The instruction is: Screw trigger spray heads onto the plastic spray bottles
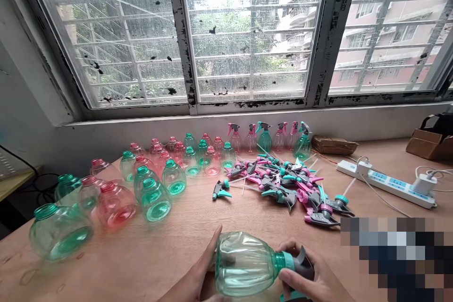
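Observation:
A clear green spray bottle lies tilted on its side at the front of the table, its neck to the right. My left hand cups its base, with part of the fingers hidden behind the plastic. At the neck, my right hand has thumb and fingers closed round the teal collar of a grey spray head, which sits on the bottle's mouth. Beyond my hands lies a heap of pink, teal and grey spray heads with white tubes. One teal-and-grey spray head rests apart from it.
Several open green and red bottles stand at the left and back. By the wall stand several bottles with spray heads. A white power strip with cords, a brown package and a cardboard box are at the right.

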`<state>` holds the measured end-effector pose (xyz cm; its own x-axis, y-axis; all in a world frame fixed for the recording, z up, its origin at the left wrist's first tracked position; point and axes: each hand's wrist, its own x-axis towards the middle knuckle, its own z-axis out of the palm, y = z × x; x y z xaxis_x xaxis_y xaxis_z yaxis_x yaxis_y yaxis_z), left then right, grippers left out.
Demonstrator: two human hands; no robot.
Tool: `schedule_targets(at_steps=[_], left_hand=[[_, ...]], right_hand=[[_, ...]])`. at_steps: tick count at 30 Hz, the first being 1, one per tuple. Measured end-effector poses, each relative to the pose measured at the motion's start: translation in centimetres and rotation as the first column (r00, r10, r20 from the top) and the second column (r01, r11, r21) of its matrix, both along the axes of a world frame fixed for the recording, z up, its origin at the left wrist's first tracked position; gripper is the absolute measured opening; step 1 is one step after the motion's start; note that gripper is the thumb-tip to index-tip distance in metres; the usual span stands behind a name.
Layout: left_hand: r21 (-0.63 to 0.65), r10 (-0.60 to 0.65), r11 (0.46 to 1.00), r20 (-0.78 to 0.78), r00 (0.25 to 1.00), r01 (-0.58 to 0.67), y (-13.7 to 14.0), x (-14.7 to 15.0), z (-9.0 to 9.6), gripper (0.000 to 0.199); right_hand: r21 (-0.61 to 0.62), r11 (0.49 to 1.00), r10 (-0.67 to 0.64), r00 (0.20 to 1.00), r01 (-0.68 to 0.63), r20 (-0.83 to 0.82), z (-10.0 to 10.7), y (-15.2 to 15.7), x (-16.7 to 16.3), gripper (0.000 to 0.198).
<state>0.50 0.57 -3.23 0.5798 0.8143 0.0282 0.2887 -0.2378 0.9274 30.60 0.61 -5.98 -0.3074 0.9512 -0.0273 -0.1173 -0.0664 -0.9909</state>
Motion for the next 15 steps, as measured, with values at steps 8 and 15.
schedule_targets(at_steps=[8,15], left_hand=[[-0.039,-0.024,0.999,0.013,1.000,0.025,0.16,-0.52,-0.26,0.103],[-0.001,-0.081,0.997,0.056,0.995,0.081,0.43,0.15,0.23,0.099]], right_hand=[[-0.028,0.999,-0.021,1.000,0.020,-0.017,0.18,-0.11,-0.11,0.048],[0.023,0.999,-0.022,1.000,0.022,-0.006,0.22,-0.02,-0.08,0.046]])
